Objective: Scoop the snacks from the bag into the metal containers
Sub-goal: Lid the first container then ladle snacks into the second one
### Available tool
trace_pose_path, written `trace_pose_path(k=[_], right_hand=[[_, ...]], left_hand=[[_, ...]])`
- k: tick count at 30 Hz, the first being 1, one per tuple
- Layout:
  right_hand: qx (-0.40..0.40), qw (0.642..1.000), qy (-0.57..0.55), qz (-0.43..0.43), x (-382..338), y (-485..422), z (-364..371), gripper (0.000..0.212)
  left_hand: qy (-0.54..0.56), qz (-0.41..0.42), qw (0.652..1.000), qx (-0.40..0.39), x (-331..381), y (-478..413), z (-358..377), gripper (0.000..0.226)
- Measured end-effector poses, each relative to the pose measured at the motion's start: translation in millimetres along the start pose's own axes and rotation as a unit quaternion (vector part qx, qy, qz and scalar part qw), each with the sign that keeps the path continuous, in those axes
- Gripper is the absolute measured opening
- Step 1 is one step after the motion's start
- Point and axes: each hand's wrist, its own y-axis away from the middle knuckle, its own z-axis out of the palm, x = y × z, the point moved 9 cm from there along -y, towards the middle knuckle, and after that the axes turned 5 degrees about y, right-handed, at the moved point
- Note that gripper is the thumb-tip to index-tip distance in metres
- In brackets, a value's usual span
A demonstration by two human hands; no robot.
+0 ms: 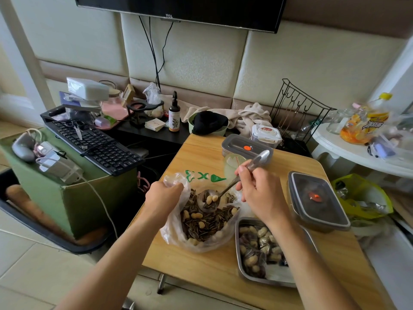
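A clear plastic bag (176, 231) of sunflower seeds and peanuts (201, 222) lies open on the wooden table (207, 265). My left hand (164, 194) grips the bag's rim at its far left side. My right hand (259, 191) holds a metal spoon (209, 200) by its handle; the bowl sits over the bag's mouth with seeds and two peanuts in it. An open metal container (242, 265) partly filled with the same snacks stands right of the bag, under my right forearm.
Two lidded metal containers stand on the table, one (317, 202) at the right edge and one (243, 147) at the back, with a pale green cup (231, 164) beside it. A keyboard (93, 144) and clutter lie left, a white side table (357, 151) right.
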Motion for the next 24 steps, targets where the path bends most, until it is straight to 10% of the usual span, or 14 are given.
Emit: trace_pose_path(k=[11, 18, 24], right_hand=[[0.005, 0.995, 0.033, -0.091, -26, 9, 10, 0.053], [-0.013, 0.993, -0.060, 0.101, 22, 5, 10, 0.031], [-0.012, 0.958, -0.132, 0.255, 72, 11, 9, 0.031]], left_hand=[[0.135, -0.004, 0.991, -0.010, 9, 5, 15, 0.023], [0.100, 0.030, 0.993, -0.050, 19, 13, 25, 0.037], [-0.162, 0.104, 0.980, 0.043, 24, 11, 5, 0.040]])
